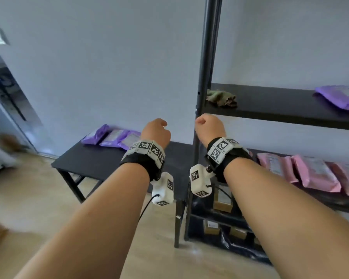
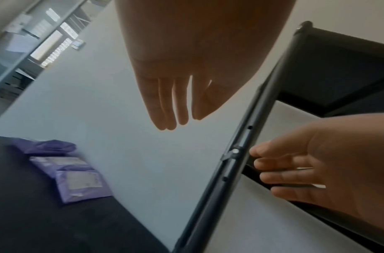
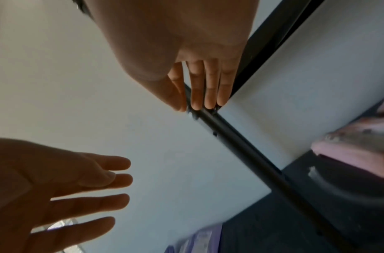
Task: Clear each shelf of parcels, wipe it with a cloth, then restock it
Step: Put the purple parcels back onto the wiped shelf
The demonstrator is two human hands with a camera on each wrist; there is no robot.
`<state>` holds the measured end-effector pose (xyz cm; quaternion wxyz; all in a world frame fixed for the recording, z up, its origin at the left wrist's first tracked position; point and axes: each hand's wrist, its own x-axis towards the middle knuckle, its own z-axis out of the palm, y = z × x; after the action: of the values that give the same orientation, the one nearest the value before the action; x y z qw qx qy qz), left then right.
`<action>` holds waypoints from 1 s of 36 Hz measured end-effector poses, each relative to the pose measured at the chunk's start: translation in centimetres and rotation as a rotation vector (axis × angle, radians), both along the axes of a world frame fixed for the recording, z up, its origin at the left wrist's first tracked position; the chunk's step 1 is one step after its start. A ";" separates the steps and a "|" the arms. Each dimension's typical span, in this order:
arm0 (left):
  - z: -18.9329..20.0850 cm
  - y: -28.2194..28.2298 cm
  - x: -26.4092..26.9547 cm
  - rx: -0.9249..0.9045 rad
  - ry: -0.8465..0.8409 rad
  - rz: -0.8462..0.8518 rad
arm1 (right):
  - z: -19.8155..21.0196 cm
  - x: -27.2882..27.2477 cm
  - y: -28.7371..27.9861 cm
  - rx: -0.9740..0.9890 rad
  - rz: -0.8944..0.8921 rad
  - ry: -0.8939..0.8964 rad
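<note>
Although both hands hang empty with loose, nearly straight fingers, the parcels lie on two sides. Far left, three purple plastic parcels [image 1: 111, 136] lie side by side on the low black table [image 1: 93, 160], beyond the left hand [image 1: 156, 131]. The right hand [image 1: 210, 126] hovers near the black metal upright [image 1: 205, 77]; whether it touches is unclear. Just beyond it, up and right, the crumpled olive cloth [image 1: 221, 98] lies on the black shelf [image 1: 270, 105], so I judge this hand nearer. One purple parcel [image 1: 339, 96] at far right is cut off. The pink parcels [image 1: 310, 172] below are blurred.

Cloth [image 1: 222, 98] on black shelf [image 1: 274, 105]
</note>
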<state>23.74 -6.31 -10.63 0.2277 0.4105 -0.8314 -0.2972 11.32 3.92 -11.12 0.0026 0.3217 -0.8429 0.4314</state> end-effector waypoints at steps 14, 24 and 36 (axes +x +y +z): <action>-9.2 -12.1 7.2 0.074 -0.236 0.203 | -10.6 5.5 -14.9 0.260 0.244 -0.151; -15.0 -20.7 4.3 0.205 -0.355 0.251 | -16.0 1.7 -25.7 0.438 0.294 -0.189; -19.8 -30.5 0.6 0.283 -0.442 0.223 | -20.1 -0.7 -34.1 0.593 0.302 -0.262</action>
<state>24.35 -36.78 -30.47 0.0126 0.5821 -0.7608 -0.2867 10.60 -30.15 -31.26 -0.2630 0.3713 -0.8675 0.2011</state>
